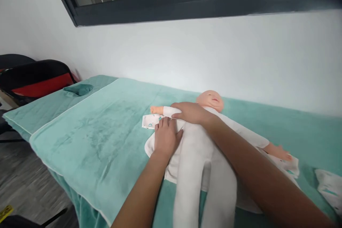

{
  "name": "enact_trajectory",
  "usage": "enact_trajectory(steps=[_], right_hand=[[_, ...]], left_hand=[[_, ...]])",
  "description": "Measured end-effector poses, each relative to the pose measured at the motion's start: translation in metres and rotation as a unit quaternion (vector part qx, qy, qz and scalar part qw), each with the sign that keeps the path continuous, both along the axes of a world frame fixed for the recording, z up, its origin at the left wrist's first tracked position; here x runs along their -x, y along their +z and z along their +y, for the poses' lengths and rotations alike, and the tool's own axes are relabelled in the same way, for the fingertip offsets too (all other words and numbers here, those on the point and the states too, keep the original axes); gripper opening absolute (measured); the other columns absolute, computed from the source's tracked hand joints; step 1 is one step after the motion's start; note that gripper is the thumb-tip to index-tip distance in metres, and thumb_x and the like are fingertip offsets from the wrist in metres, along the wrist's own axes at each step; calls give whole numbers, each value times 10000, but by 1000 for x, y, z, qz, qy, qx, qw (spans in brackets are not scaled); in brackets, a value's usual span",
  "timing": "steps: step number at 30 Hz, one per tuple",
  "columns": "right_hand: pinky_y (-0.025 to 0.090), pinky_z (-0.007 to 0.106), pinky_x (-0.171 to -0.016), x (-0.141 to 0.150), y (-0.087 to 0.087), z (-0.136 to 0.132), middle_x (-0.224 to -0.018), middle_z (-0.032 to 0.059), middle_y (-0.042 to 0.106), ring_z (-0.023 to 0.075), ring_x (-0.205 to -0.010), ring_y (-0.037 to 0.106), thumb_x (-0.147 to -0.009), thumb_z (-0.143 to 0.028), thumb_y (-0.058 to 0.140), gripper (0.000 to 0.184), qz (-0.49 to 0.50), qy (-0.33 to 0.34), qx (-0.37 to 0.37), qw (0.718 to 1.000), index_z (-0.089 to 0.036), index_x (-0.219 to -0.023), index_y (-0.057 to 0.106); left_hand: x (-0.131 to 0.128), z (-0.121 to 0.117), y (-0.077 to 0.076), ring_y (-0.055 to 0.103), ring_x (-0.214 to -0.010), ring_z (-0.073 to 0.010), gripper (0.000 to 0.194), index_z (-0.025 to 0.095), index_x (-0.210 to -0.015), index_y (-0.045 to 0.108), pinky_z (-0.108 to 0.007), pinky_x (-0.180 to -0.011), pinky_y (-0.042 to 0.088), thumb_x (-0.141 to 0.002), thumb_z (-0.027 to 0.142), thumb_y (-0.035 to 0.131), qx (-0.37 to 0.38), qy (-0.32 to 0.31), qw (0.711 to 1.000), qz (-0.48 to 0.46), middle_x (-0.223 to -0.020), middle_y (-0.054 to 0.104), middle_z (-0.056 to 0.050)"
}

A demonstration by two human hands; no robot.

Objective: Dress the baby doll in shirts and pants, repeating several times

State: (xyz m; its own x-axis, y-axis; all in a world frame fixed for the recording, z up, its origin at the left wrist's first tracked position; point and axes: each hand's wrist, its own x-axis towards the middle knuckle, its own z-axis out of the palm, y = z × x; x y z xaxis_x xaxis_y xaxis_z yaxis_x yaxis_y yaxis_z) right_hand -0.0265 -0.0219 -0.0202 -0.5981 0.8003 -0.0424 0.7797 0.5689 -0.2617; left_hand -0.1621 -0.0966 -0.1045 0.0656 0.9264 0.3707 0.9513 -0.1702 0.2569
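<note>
A baby doll (197,142) with a white cloth-covered body lies on its back, its head by the wall and its legs toward me. Beneath it a white baby garment (173,167) is spread, with a printed sleeve (149,121) sticking out at the left. My right hand (191,112) is closed around the doll's arm on the left side, near the shoulder. Just below, my left hand (167,137) lies on the garment, fingers stretched toward the sleeve and thumb apart. The doll's other arm (278,151) reaches right, over another printed part of the garment.
A green blanket (88,142) covers the table. Another white printed cloth item (330,185) lies at the right edge. Black and red chairs (40,78) stand at the left. Behind the table rise a white wall (160,57) and a dark window frame (139,12).
</note>
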Motion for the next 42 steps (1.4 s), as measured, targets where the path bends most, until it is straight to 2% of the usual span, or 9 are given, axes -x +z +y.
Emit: enact_trajectory(steps=[3,6,9,16,23,29,34,39,42], right_hand=[[429,302,-819,-14,1,-7,-1258,0,648,229,-1061,601,-950,-511,438,397,94,-10,-1,996,-337,-1277,581],[431,310,-812,-19,4,-9,-1187,0,678,231,-1020,612,-936,-580,435,415,110,-18,28,993,-332,-1194,645],[433,311,-801,-19,8,-9,-1166,6,685,238,-1014,615,-905,-649,447,464,114,-32,48,992,-325,-1133,689],[435,315,-721,-33,20,-12,-1112,6,693,239,-942,629,-842,-668,529,431,92,-81,60,991,-338,-1031,731],[409,337,-661,-40,22,-10,-1059,61,705,264,-868,625,-841,-536,562,322,-23,-140,41,989,-315,-983,747],[390,410,-807,-15,13,-16,-999,123,687,290,-938,594,-933,-493,466,351,-104,-108,-46,988,-222,-944,689],[372,381,-797,-11,14,-25,-997,144,665,274,-957,587,-925,-215,430,207,-105,-100,-66,987,-183,-1004,619],[379,394,-825,-12,11,-32,-1032,150,668,285,-978,597,-939,-190,355,277,-56,-97,-106,988,-170,-1059,604],[402,364,-812,-19,12,-41,-1046,132,669,271,-979,608,-924,-199,396,260,0,-114,-120,986,-183,-1074,608]], left_hand=[[5,17,4,561,-1050,-297,273,154,-1058,658,-421,-875,422,-859,312,559,38,23,998,-43,-1117,643,-142],[21,37,11,605,-838,-249,135,167,-815,665,-352,-730,438,-807,262,569,101,14,976,-194,-855,665,-98],[42,46,20,578,-717,-194,107,175,-733,622,-292,-638,420,-727,282,629,113,-27,918,-379,-743,632,-43],[50,33,34,536,-623,-119,152,160,-790,621,-222,-548,382,-664,241,646,168,-56,798,-576,-715,614,4],[47,33,25,438,-572,-63,245,171,-784,599,-187,-550,346,-660,283,779,53,-34,709,-702,-634,487,58],[21,22,37,506,-647,-86,219,179,-800,625,-203,-601,384,-701,307,772,63,-96,738,-665,-729,584,26],[-21,9,51,512,-664,-102,161,181,-813,653,-223,-629,407,-757,320,711,121,-121,780,-602,-725,599,14],[-38,-5,76,523,-692,-94,143,201,-889,641,-212,-647,422,-791,300,674,63,-91,746,-656,-820,626,9],[-37,-12,89,520,-706,-94,146,192,-884,634,-201,-647,421,-787,293,675,66,-103,756,-642,-805,610,11]])
